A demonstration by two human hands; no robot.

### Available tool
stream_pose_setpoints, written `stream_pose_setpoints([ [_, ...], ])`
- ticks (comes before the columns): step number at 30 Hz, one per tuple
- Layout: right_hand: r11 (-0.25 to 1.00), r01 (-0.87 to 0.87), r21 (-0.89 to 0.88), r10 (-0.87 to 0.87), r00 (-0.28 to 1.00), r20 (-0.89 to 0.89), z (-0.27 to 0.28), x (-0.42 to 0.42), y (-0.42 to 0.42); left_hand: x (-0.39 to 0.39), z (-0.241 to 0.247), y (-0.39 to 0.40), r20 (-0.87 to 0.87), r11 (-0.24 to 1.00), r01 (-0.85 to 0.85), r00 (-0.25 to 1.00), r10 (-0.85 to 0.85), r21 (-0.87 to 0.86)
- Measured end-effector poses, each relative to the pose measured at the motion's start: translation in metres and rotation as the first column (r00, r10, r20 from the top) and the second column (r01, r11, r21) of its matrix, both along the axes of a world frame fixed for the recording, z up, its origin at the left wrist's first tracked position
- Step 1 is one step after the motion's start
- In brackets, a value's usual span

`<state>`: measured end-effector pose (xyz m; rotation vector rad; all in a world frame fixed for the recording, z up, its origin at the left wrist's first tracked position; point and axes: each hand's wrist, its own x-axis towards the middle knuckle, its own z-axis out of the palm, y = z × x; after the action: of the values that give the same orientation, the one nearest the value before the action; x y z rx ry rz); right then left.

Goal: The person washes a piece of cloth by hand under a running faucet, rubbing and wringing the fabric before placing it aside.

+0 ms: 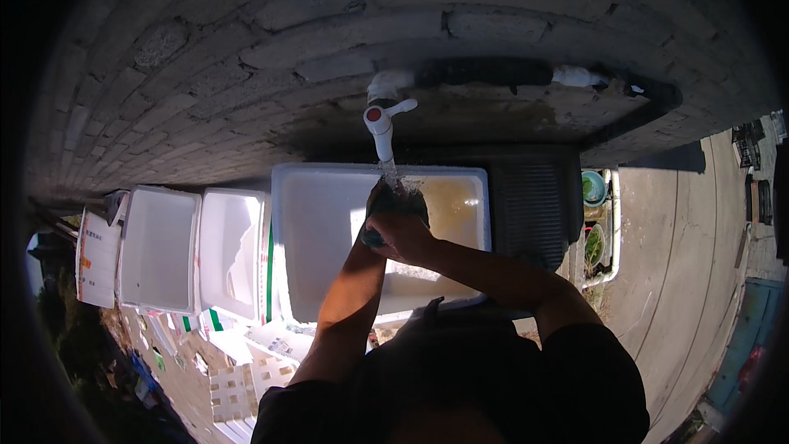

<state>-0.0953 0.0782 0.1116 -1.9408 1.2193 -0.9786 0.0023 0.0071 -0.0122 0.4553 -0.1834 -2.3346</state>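
Water runs from a white plastic tap (382,135) with a red mark on its top. Directly beneath it is my left hand (377,191), in shade and partly hidden by splashing water and a dark greenish wet thing, perhaps a cloth (414,202). My right hand (400,237) crosses over my left wrist, its fingers closed around that dark thing, part of which shows by the thumb. Whether my left hand also holds it is hidden. Both hands are above a white foam box (320,228), whose right side holds shallow, yellowish water.
A ridged black washboard sink (533,209) adjoins the box's right side. More white foam boxes (161,250) line the left. Behind the tap rises a brick wall (296,31) with a black-wrapped pipe (487,72). A white plastic crate (237,391) sits lower left; potted plants (593,246) stand right.
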Motion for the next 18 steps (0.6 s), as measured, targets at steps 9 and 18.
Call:
stream_pose_setpoints([
  [9,0.952,0.237,0.193,-0.259,0.961,0.099,-0.059,-0.042,-0.07,0.03,-0.022,-0.003,0.749,0.944,0.157,0.651,0.123,-0.291],
  [18,0.969,0.127,0.212,-0.145,0.987,0.072,-0.028,0.007,-0.032,-0.007,0.0,-0.007,-0.055,0.994,0.085,0.995,-0.082,0.068],
])
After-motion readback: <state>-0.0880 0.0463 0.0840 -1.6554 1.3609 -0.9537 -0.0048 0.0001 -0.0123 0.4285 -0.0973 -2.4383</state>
